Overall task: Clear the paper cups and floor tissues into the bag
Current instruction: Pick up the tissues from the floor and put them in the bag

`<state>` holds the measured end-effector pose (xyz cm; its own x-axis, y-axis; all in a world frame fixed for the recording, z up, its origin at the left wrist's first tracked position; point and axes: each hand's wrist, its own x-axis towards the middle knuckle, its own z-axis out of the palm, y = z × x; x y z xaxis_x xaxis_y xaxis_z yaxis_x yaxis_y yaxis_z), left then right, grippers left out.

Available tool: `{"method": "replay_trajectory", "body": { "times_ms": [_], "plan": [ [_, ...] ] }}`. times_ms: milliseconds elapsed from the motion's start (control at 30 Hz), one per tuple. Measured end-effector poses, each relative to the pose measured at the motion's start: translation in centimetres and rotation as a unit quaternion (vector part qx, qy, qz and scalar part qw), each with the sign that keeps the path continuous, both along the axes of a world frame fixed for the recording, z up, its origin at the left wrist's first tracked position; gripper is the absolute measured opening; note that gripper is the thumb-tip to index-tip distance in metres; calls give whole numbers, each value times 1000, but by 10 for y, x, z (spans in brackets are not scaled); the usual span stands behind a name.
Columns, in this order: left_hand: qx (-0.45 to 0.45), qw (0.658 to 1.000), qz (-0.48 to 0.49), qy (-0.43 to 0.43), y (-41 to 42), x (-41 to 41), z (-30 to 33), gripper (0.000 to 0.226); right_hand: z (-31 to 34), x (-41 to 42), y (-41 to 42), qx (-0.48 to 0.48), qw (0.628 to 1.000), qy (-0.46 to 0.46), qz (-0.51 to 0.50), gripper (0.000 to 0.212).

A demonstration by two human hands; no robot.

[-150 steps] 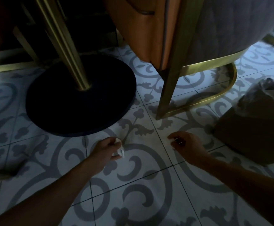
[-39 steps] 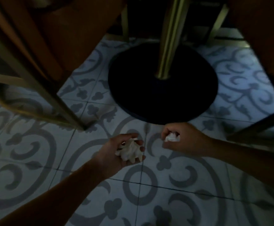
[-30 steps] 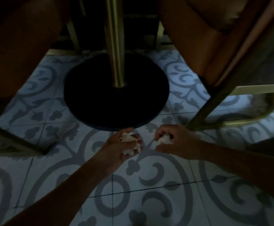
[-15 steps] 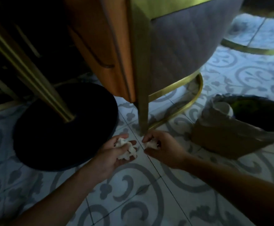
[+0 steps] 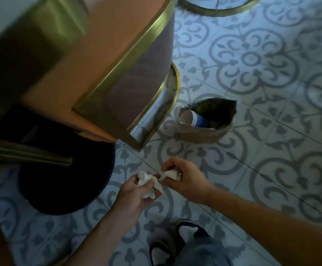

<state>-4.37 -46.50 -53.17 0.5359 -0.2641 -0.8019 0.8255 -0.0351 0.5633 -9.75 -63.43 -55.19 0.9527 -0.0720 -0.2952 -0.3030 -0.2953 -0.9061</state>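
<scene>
Hands touching above patterned grey-white tiled floor (image 5: 261, 169): left hand (image 5: 137, 191) clutching crumpled white tissue wad (image 5: 146, 179), right hand (image 5: 183, 179) pinching smaller crumpled white tissue (image 5: 172, 173); open brown paper bag (image 5: 202, 134) holding blue paper cup (image 5: 193, 118), well apart.

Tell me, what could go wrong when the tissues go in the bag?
A loose flap hangs from the crumpled tissue in the left hand, so a bit might drop on the tiled floor. The paper bag stands apart from both hands, beside the chair's gold leg; a toss with the right hand could miss or tip it.

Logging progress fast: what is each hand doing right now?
Left hand: closed on crumpled tissue.
Right hand: closed on a second tissue wad.
</scene>
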Motion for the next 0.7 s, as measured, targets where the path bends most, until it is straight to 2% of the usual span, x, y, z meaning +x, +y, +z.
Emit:
{"method": "replay_trajectory", "body": {
  "times_ms": [167,333,567,700],
  "plan": [
    [14,999,-9,33,-30,0,46,19,50,-13,-32,-3,996,41,-81,23],
    [30,997,-12,76,-73,13,64,23,67,-13,-72,16,983,86,-159,22],
    [16,986,81,143,-139,57,39,31,30,28,-134,90,962,136,-220,23],
    [44,981,101,162,-171,79,6,32,-1,59,-151,106,956,151,-229,22]
  ]
}}
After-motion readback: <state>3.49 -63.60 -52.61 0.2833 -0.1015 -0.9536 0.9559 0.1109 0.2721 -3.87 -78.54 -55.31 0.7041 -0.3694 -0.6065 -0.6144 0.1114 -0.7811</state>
